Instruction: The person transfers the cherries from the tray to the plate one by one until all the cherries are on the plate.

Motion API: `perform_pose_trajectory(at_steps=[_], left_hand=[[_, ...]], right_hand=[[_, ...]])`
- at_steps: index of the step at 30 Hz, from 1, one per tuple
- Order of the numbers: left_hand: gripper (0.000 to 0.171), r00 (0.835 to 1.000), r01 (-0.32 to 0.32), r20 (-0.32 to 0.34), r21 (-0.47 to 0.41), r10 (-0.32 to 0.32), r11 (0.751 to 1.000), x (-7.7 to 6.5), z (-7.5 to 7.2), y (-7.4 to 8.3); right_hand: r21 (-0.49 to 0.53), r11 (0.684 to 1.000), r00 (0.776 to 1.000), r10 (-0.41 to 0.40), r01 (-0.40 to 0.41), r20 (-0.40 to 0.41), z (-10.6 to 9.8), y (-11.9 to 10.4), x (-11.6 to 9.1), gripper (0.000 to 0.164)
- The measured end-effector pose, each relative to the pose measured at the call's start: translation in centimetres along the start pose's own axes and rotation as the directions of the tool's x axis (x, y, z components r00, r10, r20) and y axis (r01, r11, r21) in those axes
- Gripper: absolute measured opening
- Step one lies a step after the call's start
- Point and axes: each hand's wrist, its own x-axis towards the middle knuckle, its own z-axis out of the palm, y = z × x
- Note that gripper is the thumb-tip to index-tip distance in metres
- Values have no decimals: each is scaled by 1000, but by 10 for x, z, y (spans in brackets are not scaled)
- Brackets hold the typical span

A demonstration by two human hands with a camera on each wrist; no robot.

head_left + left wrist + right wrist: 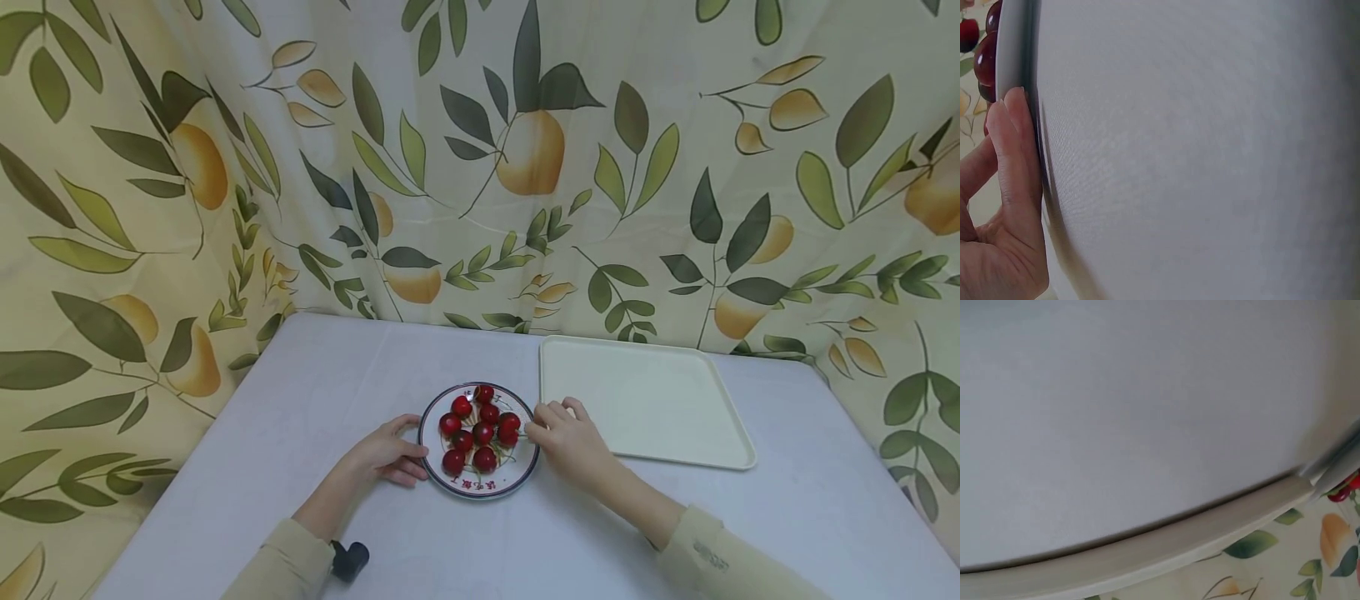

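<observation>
A white plate (480, 492) with a dark blue rim and red characters holds several red cherries (483, 433) with stems. At its left edge, my left hand (393, 452) touches the rim. In the left wrist view, nearly straight fingers (1013, 150) lie along the plate's outer side, beside dark cherries (986, 59). Over the plate's right edge, my right hand (573, 442) has curled fingers and seems to pinch the stem of a cherry (508, 435). That hand is out of sight in the right wrist view, where other cherries (1340, 492) show at the far right.
A cream rectangular tray (645, 400) lies right of the plate, behind my right forearm. White cloth (465, 558) covers the table. A fruit-and-leaf patterned curtain (480, 167) hangs behind and at the sides. Something small and black (350, 562) sits at my left sleeve.
</observation>
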Motion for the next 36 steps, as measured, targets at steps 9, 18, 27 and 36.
perform_pose_trajectory(at_steps=[9, 18, 27, 36], left_hand=[[61, 1000, 0, -4, 8, 0, 1000, 1, 1, -1], [60, 1000, -10, 3, 2, 10, 1000, 0, 0, -1], [61, 1000, -4, 3, -1, 4, 1000, -1, 0, 0], [60, 1000, -9, 9, 2, 9, 1000, 0, 0, -1]], right_hand=[[15, 988, 988, -152, 151, 11, 6, -3, -12, 27], [24, 990, 981, -143, 141, 128, 4, -6, -16, 23], [14, 997, 989, -71, 69, 132, 5, -6, -16, 16], [-14, 997, 992, -80, 81, 93, 3, -3, -14, 21]])
